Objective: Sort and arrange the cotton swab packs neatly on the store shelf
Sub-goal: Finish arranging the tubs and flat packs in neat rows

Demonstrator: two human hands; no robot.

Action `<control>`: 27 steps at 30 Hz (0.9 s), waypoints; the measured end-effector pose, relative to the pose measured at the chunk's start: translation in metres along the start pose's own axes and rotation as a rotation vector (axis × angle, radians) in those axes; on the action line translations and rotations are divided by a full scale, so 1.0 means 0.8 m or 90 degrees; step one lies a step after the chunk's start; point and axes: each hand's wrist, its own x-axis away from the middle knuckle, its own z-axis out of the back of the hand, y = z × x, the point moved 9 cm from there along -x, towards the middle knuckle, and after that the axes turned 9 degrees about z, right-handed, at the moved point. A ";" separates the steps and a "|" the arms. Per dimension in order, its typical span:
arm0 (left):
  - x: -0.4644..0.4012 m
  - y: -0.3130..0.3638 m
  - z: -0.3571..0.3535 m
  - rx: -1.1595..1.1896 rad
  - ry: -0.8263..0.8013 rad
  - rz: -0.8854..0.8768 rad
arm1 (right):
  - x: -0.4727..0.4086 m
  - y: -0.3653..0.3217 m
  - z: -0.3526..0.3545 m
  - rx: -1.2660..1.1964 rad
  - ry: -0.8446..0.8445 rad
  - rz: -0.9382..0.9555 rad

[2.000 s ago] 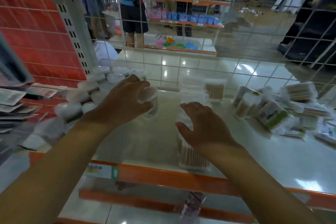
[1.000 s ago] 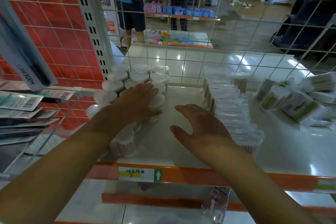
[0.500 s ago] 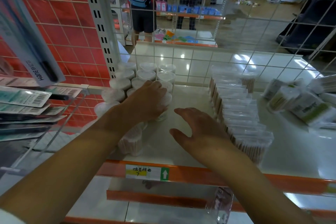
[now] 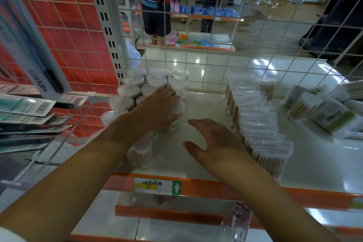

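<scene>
1. Left hand [image 4: 159, 108] is gripping a round swab tub [image 4: 175, 116] at frame centre, among clustered tubs [image 4: 157, 80].
2. Right hand [image 4: 214, 139] is hovering open over the shelf [image 4: 196, 104].
3. Bagged swab row [image 4: 257, 122] is standing right; loose packs [image 4: 322, 112] are lying far right.
4. Wire grid [image 4: 216, 25] is backing the shelf.

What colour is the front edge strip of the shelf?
Orange, on the shelf's front edge strip; the head view shows it.

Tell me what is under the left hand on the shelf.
The left hand lies on a round tub of cotton swabs, fingers curled over its lid. The tub's lower wall shows below the fingers; most of its lid is covered.
</scene>
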 end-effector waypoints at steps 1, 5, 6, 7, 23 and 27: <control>0.001 0.001 0.001 0.001 0.000 -0.003 | 0.001 0.001 0.000 0.001 -0.001 -0.001; 0.003 0.002 0.004 0.030 0.006 -0.006 | 0.002 0.002 -0.001 0.002 -0.006 -0.001; 0.003 0.001 0.004 0.034 0.001 -0.005 | 0.002 0.003 -0.001 0.002 -0.007 -0.001; 0.004 0.001 0.004 0.038 -0.004 -0.005 | 0.003 0.003 -0.001 0.001 -0.007 -0.001; 0.011 0.007 0.018 0.076 -0.003 0.067 | 0.014 0.013 0.011 -0.015 0.011 0.012; 0.009 0.032 0.024 0.039 -0.006 0.036 | 0.019 0.022 0.030 -0.007 0.049 0.012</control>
